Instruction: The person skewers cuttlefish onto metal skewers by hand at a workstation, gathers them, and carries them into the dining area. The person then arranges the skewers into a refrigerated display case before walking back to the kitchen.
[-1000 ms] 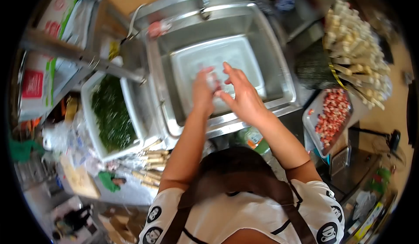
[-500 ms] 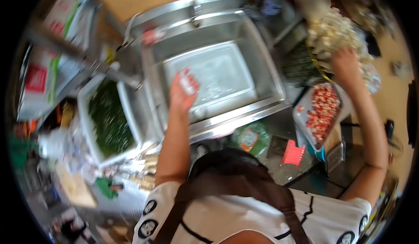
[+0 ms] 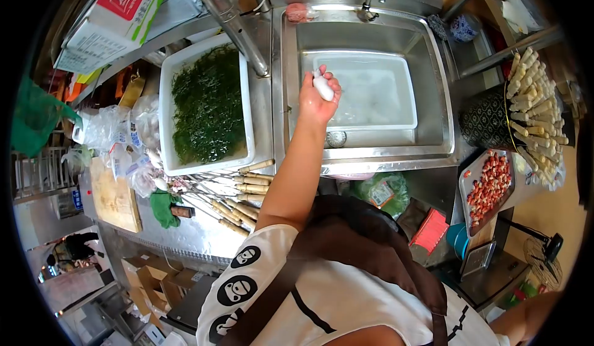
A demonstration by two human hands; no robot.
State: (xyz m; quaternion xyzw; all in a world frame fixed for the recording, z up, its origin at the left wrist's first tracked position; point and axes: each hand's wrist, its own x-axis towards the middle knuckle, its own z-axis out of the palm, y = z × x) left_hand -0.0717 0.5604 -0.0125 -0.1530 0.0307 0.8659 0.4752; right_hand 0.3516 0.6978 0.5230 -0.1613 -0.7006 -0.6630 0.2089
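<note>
My left hand [image 3: 314, 106] reaches over the sink [image 3: 433, 67]. Its fingers are wrapped round a smooth, white, rounded thing with a narrow end [image 3: 322, 88], whose kind I cannot make out. Under that hand, a white tub [image 3: 407, 92] with cloudy water lies in the basin. At the lower right edge only part of my right arm [image 3: 526, 315] shows; the hand itself is out of sight. A black patterned bucket [image 3: 486, 117] to the right of the sink holds many wooden-handled skewers [image 3: 533, 104], handles outward.
Dark green seaweed [image 3: 207, 104] fills a white tub [image 3: 249, 104] left of the sink. More wooden-handled skewers [image 3: 250, 188] lie on the metal counter near a cutting board [image 3: 111, 194]. A tray [image 3: 465, 185] of red-and-white pieces, a faucet [image 3: 371, 5] and a fan [image 3: 544, 256] are also around.
The view has swung, shifting the sink rightward in the picture. My right hand has left the skewers in the bucket and dropped out of view. My left hand keeps the white thing over the sink.
</note>
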